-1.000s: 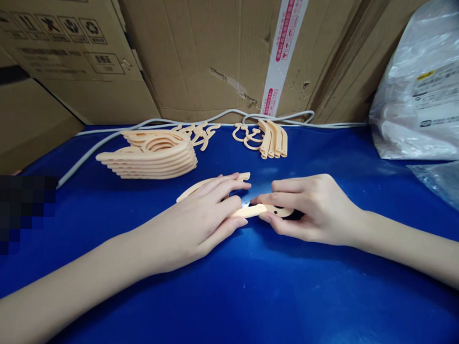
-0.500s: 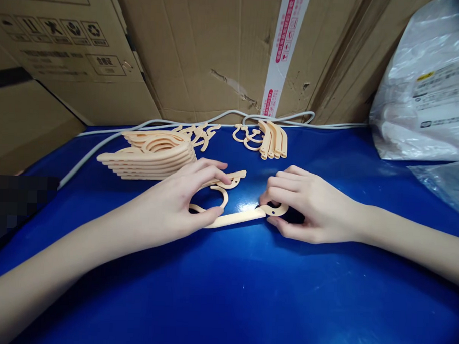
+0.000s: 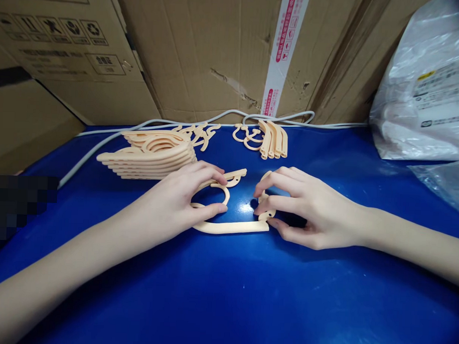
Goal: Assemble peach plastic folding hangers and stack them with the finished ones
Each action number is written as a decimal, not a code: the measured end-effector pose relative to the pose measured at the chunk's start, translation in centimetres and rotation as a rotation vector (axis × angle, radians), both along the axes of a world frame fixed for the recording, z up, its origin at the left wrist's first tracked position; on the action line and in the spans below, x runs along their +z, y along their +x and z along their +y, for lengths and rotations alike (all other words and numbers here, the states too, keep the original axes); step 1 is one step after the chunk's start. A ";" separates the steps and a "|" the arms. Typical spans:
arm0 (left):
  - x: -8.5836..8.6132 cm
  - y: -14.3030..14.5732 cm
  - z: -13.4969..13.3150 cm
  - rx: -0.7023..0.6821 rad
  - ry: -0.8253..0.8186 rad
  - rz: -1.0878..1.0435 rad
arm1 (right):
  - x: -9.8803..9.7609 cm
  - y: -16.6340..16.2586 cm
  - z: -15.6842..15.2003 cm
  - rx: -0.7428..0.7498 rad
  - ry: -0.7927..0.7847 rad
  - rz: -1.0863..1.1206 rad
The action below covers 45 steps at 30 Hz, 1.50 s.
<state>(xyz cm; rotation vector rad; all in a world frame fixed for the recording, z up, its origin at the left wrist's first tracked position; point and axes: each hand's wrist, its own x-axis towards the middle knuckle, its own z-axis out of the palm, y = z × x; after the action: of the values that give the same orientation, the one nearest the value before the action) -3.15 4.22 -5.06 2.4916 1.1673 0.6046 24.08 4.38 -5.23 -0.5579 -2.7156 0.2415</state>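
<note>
A beige plastic folding hanger (image 3: 233,227) lies on the blue table, its hook (image 3: 227,194) showing beside my left thumb. My left hand (image 3: 179,198) is closed over the hanger's left side, fingers on the far arm (image 3: 237,171) and thumb close to the hook. At the free end of the near arm, my right hand (image 3: 303,207) grips a small curved piece (image 3: 267,213) with a hole in it. Fingers partly cover that piece, and I cannot tell whether it is joined to the arm.
Behind my left hand stands a stack of beige hangers (image 3: 150,161). Loose curved pieces (image 3: 200,136), hooks (image 3: 249,137) and several hanger arms (image 3: 273,141) lie farther back. A grey cable (image 3: 148,123) runs before cardboard boxes (image 3: 218,51); a plastic bag (image 3: 424,93) sits back right.
My right hand has turned the curved piece, which now points away from me at the arm's end. The hanger's near arm has shifted slightly toward me, showing more of its curve.
</note>
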 end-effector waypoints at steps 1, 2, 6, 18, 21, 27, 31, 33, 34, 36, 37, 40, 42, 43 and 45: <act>-0.1 0.0 -0.1 0.007 0.014 0.003 | 0.0 0.0 0.0 0.000 -0.009 0.001; -0.2 0.1 -0.1 0.018 0.029 0.008 | 0.0 0.0 0.0 0.000 -0.018 0.002; -0.3 0.3 -0.6 0.075 0.095 0.046 | -0.1 -0.1 0.1 -0.025 0.045 0.014; -0.1 0.7 -1.3 0.159 0.225 0.149 | -0.2 -1.1 -1.3 -0.098 0.340 -0.082; -0.2 0.9 -1.6 0.187 0.249 0.172 | -0.2 -1.5 -1.9 0.011 0.254 -0.060; -0.3 1.4 -1.8 0.230 0.283 0.153 | -0.2 -1.9 -2.7 0.157 0.100 -0.009; -0.3 1.6 -1.8 0.227 0.265 0.131 | 0.0 -1.9 -2.6 0.173 -0.005 0.002; -0.3 1.6 -1.7 0.218 0.248 0.123 | 0.0 -1.9 -2.4 0.167 -0.062 0.016; -0.3 1.6 -1.7 0.213 0.239 0.117 | 0.0 -1.8 -2.3 0.163 -0.094 0.021; -0.4 1.6 -1.7 0.201 0.222 0.099 | 0.0 -1.7 -2.0 0.159 -0.149 0.031; -0.4 1.5 -1.6 0.194 0.213 0.089 | 0.0 -1.7 -2.0 0.155 -0.166 0.033; -0.4 1.4 -1.6 0.174 0.190 0.063 | 0.0 -1.5 -1.7 0.131 -0.169 0.047; -0.4 1.3 -1.6 0.163 0.173 0.047 | -0.1 -1.4 -1.5 0.088 -0.154 0.050; -0.4 1.3 -1.5 0.158 0.166 0.038 | -0.1 -1.3 -1.4 0.062 -0.149 0.050; -0.5 1.3 -1.4 0.143 0.157 0.011 | -0.3 -1.1 -1.2 0.027 -0.157 0.058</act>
<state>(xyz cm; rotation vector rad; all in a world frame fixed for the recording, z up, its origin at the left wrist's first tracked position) -1.86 2.85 -5.55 2.5583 1.3597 0.7478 22.96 3.22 -5.50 -0.5482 -2.6648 0.4734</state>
